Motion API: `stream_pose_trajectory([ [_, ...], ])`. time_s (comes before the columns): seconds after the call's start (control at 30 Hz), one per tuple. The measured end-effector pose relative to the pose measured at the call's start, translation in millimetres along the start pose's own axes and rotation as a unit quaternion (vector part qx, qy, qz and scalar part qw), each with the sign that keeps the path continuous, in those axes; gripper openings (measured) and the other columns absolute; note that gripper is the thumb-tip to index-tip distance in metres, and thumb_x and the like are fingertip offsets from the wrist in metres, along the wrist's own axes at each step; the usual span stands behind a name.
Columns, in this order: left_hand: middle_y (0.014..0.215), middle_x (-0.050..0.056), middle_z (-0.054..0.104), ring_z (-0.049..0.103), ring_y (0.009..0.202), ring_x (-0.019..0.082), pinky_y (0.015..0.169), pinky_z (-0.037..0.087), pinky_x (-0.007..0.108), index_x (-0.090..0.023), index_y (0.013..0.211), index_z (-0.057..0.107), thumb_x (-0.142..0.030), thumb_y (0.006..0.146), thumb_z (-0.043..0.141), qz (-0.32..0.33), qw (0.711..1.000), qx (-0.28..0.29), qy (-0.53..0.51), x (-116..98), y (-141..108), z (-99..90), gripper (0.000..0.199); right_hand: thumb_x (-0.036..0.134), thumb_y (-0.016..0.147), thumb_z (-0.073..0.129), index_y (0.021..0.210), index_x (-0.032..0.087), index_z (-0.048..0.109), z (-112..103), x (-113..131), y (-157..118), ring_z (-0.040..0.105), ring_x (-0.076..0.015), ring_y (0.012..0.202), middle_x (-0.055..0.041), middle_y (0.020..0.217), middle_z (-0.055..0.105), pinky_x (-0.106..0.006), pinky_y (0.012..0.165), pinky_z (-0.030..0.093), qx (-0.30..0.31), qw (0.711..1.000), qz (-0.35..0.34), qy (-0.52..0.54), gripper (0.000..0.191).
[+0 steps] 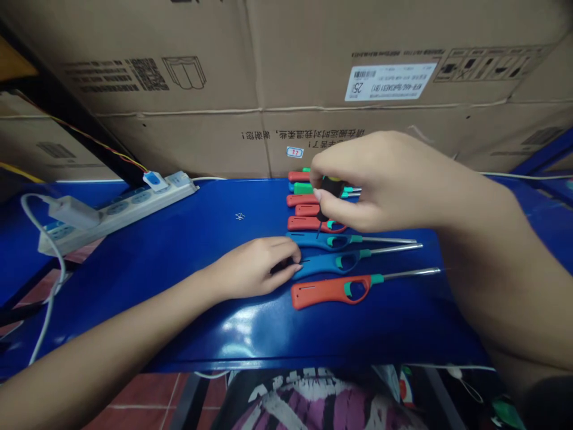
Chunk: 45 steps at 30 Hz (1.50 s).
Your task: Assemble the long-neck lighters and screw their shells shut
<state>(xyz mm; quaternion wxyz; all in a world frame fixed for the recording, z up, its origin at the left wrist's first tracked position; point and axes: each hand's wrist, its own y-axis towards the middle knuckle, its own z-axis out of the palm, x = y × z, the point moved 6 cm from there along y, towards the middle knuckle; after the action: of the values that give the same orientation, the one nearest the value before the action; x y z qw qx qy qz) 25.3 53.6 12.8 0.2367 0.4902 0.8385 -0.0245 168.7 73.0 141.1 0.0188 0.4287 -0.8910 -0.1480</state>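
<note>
A row of long-necked gas lighters lies on the blue table, handles to the left and metal tubes to the right. My right hand (380, 182) grips a small screwdriver (332, 188) with a black and yellow handle. Its shaft points down at the handle of the farther blue lighter (313, 240); whether the tip touches it I cannot tell. My left hand (264, 267) is closed at the handle end of the nearer blue lighter (322, 264), thumb and fingers pinching there. Closest to me lies an orange lighter (322, 294). Several red lighters (304, 223) and a green lighter (304, 188) lie farther back, partly behind my right hand.
Tiny pale metal pieces (240, 216) lie on the blue table (215, 331) left of the lighters. A white power strip (147, 200) with a plugged-in charger (74, 212) and cables is at the left. A large cardboard box (215, 137) stands along the back edge.
</note>
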Motion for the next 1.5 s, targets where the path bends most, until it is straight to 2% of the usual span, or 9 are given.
stream_pose_trajectory([
  [0.17,0.093,0.006,0.063,0.059,0.080,0.020,0.071,0.047,0.034,-0.019,0.098,0.062,-0.027,0.105,0.042,0.044,0.976,0.047,0.210,-11,3,4.9,0.023,0.031,0.092,0.049,0.086,0.020,0.064,9,-1,3,0.045,-0.0155,0.061,-0.0037,0.075,0.064,-0.032,0.060,0.024,0.031,1.000,0.003,-0.002,0.020],
  [0.33,0.091,0.005,0.061,0.057,0.072,0.018,0.065,0.042,0.034,-0.017,0.092,0.060,-0.026,0.107,0.039,0.054,0.959,0.027,0.276,-12,4,9.0,0.028,0.031,0.093,0.047,0.085,0.019,0.063,9,-2,3,0.042,-0.0148,0.059,-0.0035,0.074,0.062,-0.032,0.060,0.023,0.040,0.999,0.009,-0.009,0.021],
  [0.57,0.082,0.004,0.064,0.059,0.073,0.018,0.064,0.040,0.032,-0.018,0.081,0.061,-0.035,0.109,0.040,0.068,0.954,-0.031,0.292,-8,5,7.1,0.039,0.030,0.093,0.048,0.084,0.019,0.065,8,-1,2,0.041,-0.0147,0.059,-0.0044,0.073,0.064,-0.032,0.060,0.023,0.051,0.999,0.014,-0.005,0.023],
  [0.8,0.087,0.002,0.065,0.060,0.076,0.018,0.064,0.041,0.033,-0.020,0.088,0.062,-0.036,0.109,0.043,0.078,0.946,-0.043,0.313,-9,6,4.8,0.033,0.032,0.093,0.047,0.086,0.017,0.067,10,-4,2,0.041,-0.0132,0.059,-0.0045,0.076,0.065,-0.031,0.060,0.020,0.035,0.999,0.008,-0.015,0.026],
  [0.97,0.082,0.002,0.065,0.059,0.073,0.019,0.062,0.038,0.033,-0.019,0.082,0.059,-0.039,0.109,0.042,0.077,0.940,-0.065,0.325,-8,7,8.8,0.038,0.034,0.092,0.048,0.087,0.018,0.067,11,-4,3,0.042,-0.0138,0.060,-0.0046,0.078,0.065,-0.031,0.061,0.021,0.052,0.999,0.014,-0.006,0.026],
  [1.13,0.087,0.004,0.063,0.058,0.075,0.019,0.067,0.041,0.034,-0.020,0.086,0.059,-0.036,0.109,0.036,0.059,0.957,-0.029,0.283,-7,7,9.6,0.036,0.032,0.091,0.048,0.082,0.019,0.065,13,-3,4,0.042,-0.0137,0.059,-0.0038,0.075,0.064,-0.032,0.061,0.021,0.062,0.998,0.023,-0.003,0.024],
  [1.27,0.090,0.004,0.060,0.057,0.076,0.021,0.067,0.043,0.036,-0.020,0.090,0.058,-0.035,0.103,0.043,0.051,0.967,0.006,0.248,-6,4,9.2,0.025,0.031,0.091,0.048,0.080,0.018,0.064,15,-3,4,0.041,-0.0133,0.059,-0.0039,0.075,0.064,-0.032,0.060,0.021,0.058,0.998,0.019,-0.001,0.023],
  [1.5,0.090,0.004,0.060,0.055,0.074,0.019,0.067,0.044,0.034,-0.020,0.089,0.057,-0.024,0.100,0.040,0.053,0.974,0.025,0.219,-4,5,11.2,0.021,0.033,0.091,0.050,0.080,0.019,0.065,16,-5,3,0.042,-0.0142,0.060,-0.0043,0.074,0.064,-0.032,0.060,0.021,0.066,0.998,0.024,-0.001,0.023],
])
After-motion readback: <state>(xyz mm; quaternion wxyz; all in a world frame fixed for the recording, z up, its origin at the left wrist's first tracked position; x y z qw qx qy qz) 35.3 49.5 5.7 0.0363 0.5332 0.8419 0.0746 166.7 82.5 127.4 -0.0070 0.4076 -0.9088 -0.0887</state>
